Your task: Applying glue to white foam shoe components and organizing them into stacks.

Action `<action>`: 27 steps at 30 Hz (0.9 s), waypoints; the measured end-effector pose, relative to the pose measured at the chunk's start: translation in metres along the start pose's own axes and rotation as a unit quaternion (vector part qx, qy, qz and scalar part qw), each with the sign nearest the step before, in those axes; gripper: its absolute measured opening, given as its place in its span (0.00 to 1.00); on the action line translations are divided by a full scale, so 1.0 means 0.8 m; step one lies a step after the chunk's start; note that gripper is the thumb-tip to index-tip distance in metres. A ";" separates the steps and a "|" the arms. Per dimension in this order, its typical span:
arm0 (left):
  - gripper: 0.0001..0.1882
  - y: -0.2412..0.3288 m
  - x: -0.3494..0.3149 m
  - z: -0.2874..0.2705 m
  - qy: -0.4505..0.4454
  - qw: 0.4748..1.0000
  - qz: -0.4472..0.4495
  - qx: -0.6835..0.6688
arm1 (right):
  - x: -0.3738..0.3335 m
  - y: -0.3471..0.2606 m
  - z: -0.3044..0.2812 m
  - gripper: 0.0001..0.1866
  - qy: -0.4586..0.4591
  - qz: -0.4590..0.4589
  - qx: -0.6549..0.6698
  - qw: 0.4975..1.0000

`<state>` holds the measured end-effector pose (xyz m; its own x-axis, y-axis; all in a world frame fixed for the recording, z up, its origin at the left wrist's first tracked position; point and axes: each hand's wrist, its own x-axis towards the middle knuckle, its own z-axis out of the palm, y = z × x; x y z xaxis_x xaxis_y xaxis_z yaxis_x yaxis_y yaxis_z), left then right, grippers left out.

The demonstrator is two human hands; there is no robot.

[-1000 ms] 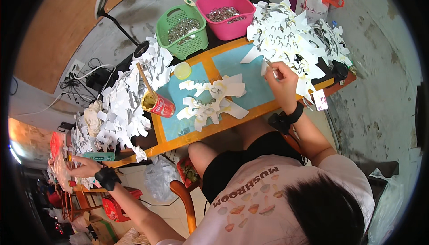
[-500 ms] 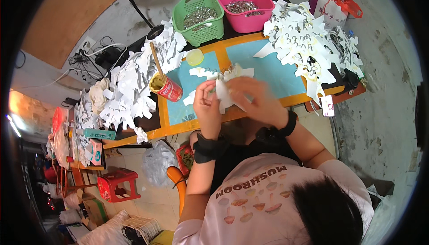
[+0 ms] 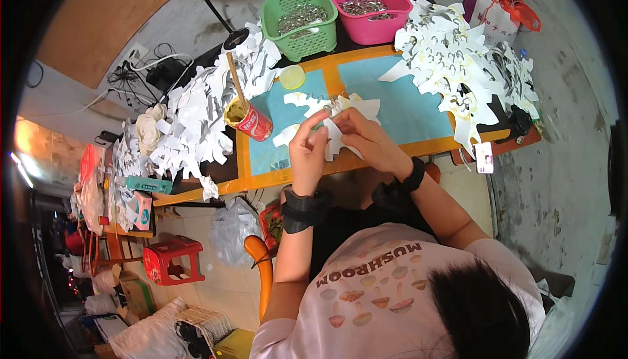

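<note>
My left hand (image 3: 307, 156) is closed, thumb against fingertips, at the near edge of a white cut-out piece (image 3: 333, 140). Facing it, my right hand (image 3: 371, 142) curls its fingers in to the same piece, thumb and forefinger closed close to the left fingertips. Exactly what lies between the fingertips is too small to make out. Just beyond, several white cut-outs (image 3: 371, 108) with metal clips lie on the blue mat (image 3: 392, 100). A red can (image 3: 256, 125) of yellowish paste with a wooden stick (image 3: 235, 79) stands left of my hands.
A green basket (image 3: 307, 46) and a pink basket (image 3: 370, 28) of small metal parts stand at the back. White cut-outs are heaped left (image 3: 191, 123) and right (image 3: 451, 64). A yellow round lid (image 3: 292, 77) lies near the can. A red stool (image 3: 173, 259) stands on the floor.
My right hand, blurred before, is now steady, its fingers drawn in beside the left fingertips. The white piece between the hands sits lower and is more covered. The whole view has shifted slightly.
</note>
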<state>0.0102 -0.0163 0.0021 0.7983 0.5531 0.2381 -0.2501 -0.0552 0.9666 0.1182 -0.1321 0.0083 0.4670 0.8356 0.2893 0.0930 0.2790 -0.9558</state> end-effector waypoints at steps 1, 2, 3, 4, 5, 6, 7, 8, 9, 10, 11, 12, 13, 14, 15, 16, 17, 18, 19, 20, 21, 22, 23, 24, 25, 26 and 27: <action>0.18 -0.010 0.001 -0.007 0.009 1.000 -0.024 0.004 | 0.000 0.003 0.000 0.11 -0.002 0.000 0.000 1.000; 0.18 -0.009 0.001 -0.005 0.011 1.000 -0.024 0.003 | -0.001 0.006 -0.003 0.11 -0.009 0.019 -0.016 1.000; 0.16 -0.008 0.000 -0.001 0.024 0.999 -0.023 0.010 | -0.001 0.008 -0.004 0.11 -0.016 0.038 -0.031 0.999; 0.14 -0.009 0.000 0.003 0.036 0.999 -0.022 0.016 | -0.002 0.008 -0.004 0.11 -0.017 0.039 -0.032 0.999; 0.14 -0.013 -0.001 0.006 0.040 0.999 -0.022 0.015 | -0.005 0.007 0.000 0.10 -0.002 0.048 -0.084 0.995; 0.14 -0.021 -0.001 0.009 0.038 0.999 -0.006 -0.005 | -0.008 0.005 0.003 0.10 0.013 0.057 -0.136 0.989; 0.15 -0.025 -0.003 0.011 0.036 0.999 0.009 -0.025 | -0.010 0.010 0.005 0.10 0.008 0.057 -0.138 0.989; 0.15 -0.026 -0.003 0.014 0.037 0.999 0.009 -0.027 | -0.013 0.017 0.006 0.10 0.023 0.033 -0.109 0.993; 0.16 -0.028 -0.003 0.016 0.039 0.999 0.016 -0.032 | -0.015 0.021 0.005 0.11 0.038 0.010 -0.080 0.996; 0.18 -0.029 -0.003 0.017 0.040 0.998 0.022 -0.036 | -0.015 0.024 0.000 0.11 0.037 0.011 -0.082 0.996; 0.18 -0.029 -0.004 0.015 0.043 0.998 0.022 -0.037 | -0.015 0.023 -0.004 0.11 0.049 0.021 0.026 0.998; 0.20 -0.028 -0.005 0.010 0.035 0.999 0.021 0.002 | -0.015 0.022 -0.009 0.11 0.060 0.032 0.134 0.989; 0.23 -0.028 -0.005 0.006 0.027 0.999 0.021 0.041 | -0.014 0.023 -0.018 0.11 0.058 0.034 0.133 0.989; 0.23 -0.027 -0.005 0.002 0.028 0.999 0.020 0.040 | -0.013 0.023 -0.027 0.11 0.040 0.008 0.042 0.998; 0.23 -0.025 -0.004 -0.001 0.051 0.998 0.020 0.011 | -0.013 0.023 -0.033 0.12 0.022 -0.018 -0.048 0.998; 0.23 -0.024 -0.003 -0.006 0.075 0.997 0.020 -0.018 | -0.015 0.023 -0.036 0.12 0.021 -0.017 -0.049 0.998; 0.23 -0.023 -0.002 -0.016 0.079 0.997 0.020 -0.019 | -0.015 0.016 -0.036 0.12 0.037 -0.052 -0.133 0.989; 0.24 -0.022 -0.002 -0.028 0.096 0.995 -0.007 0.001 | -0.016 0.011 -0.037 0.12 0.055 -0.087 -0.217 0.971; 0.25 -0.022 -0.002 -0.039 0.113 0.993 -0.035 0.020 | -0.017 0.010 -0.038 0.12 0.052 -0.085 -0.218 0.971; 0.26 -0.020 -0.003 -0.046 0.130 0.989 -0.060 0.041 | -0.017 0.006 -0.041 0.11 0.037 -0.050 -0.246 0.967; 0.26 -0.017 -0.003 -0.048 0.134 0.988 -0.058 0.040 | -0.018 0.004 -0.043 0.12 0.022 -0.015 -0.275 0.961; 0.27 -0.015 -0.005 -0.050 0.163 0.978 -0.044 0.123 | -0.020 0.006 -0.046 0.12 0.017 -0.017 -0.275 0.961; 0.27 -0.014 -0.005 -0.055 0.191 0.960 -0.033 0.204 | -0.020 0.011 -0.046 0.12 -0.003 0.002 -0.348 0.937; 0.29 -0.013 -0.005 -0.062 0.191 0.934 -0.023 0.301 | -0.020 0.015 -0.047 0.12 -0.024 0.020 -0.419 0.907; 0.29 -0.012 -0.009 -0.062 0.196 0.933 -0.024 0.300 | -0.021 0.017 -0.047 0.12 -0.029 0.018 -0.419 0.907; 0.27 -0.004 -0.011 -0.053 0.200 0.904 0.007 0.377 | -0.022 0.018 -0.048 0.12 -0.014 0.022 -0.414 0.910; 0.25 0.003 -0.015 -0.047 0.207 0.866 0.037 0.453 | -0.022 0.019 -0.048 0.12 -0.003 0.025 -0.406 0.913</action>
<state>-0.0201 0.0081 -0.0020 0.4876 0.7598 0.4302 0.3899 -0.6303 0.6714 0.1456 -0.1608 -0.0137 0.4831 0.8414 0.2422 0.6952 -0.2004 -0.6903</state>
